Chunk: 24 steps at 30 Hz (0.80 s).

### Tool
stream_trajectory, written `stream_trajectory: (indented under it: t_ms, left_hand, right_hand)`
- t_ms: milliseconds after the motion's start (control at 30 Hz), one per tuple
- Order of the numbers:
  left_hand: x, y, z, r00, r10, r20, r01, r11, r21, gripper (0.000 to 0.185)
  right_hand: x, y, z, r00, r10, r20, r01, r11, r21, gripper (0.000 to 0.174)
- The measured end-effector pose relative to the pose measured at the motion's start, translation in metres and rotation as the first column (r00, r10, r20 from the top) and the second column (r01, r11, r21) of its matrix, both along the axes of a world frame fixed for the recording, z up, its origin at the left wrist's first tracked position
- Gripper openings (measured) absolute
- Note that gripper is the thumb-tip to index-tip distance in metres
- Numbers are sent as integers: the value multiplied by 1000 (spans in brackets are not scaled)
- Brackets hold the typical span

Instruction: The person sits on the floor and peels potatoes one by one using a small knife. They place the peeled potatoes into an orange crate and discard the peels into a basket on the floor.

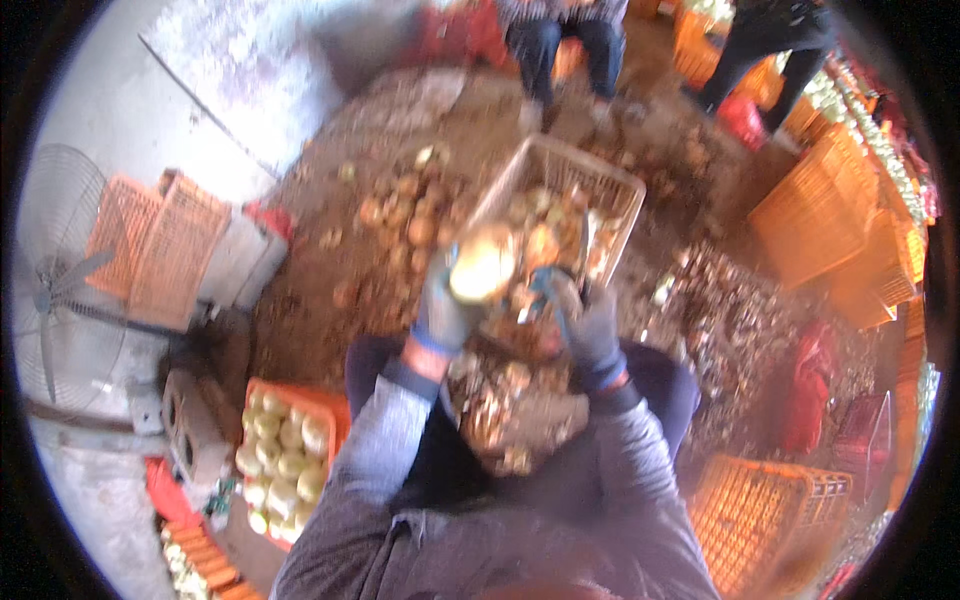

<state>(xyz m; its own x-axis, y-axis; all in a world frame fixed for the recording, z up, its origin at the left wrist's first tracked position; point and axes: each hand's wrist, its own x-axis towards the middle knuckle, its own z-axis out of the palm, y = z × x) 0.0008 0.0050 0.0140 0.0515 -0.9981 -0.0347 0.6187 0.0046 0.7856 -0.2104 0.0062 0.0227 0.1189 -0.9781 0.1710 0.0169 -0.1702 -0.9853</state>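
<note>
My gloved left hand [448,300] is closed around a large pale onion [484,264], held over the near left corner of a plastic crate. To its right, my gloved right hand [585,311] grips a knife [585,232], whose blade seems to point away from me over the crate; blur hides its exact shape. The light-coloured crate [627,244] stands in front of me with onions [543,244] and loose skins in it. Between my knees, onion skins and scraps [487,405] cover the ground.
Unpeeled onions [420,225] lie left of the crate, and a heap of skins [720,315] at its right. An orange crate of peeled onions [337,420] stands at my left, an orange crate [765,510] at my right. A fan [64,292] is far left. Two people are ahead.
</note>
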Motion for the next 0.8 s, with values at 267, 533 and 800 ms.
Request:
stream_trajectory:
  t_ms: [267, 533, 800]
  left_hand:
    - [-15, 4, 17, 845, 187, 502, -105, 977, -187, 39]
    - [-18, -5, -3, 910, 60, 411, -38, 997, -60, 50]
    - [-28, -2, -4, 494, 301, 816, 6, 937, -349, 35]
  right_hand:
    - [4, 25, 10, 817, 53, -574, -175, 972, -160, 27]
    - [-1, 21, 6, 783, 47, -620, -207, 960, -188, 29]
    - [-6, 17, -6, 735, 61, -675, -203, 970, -134, 27]
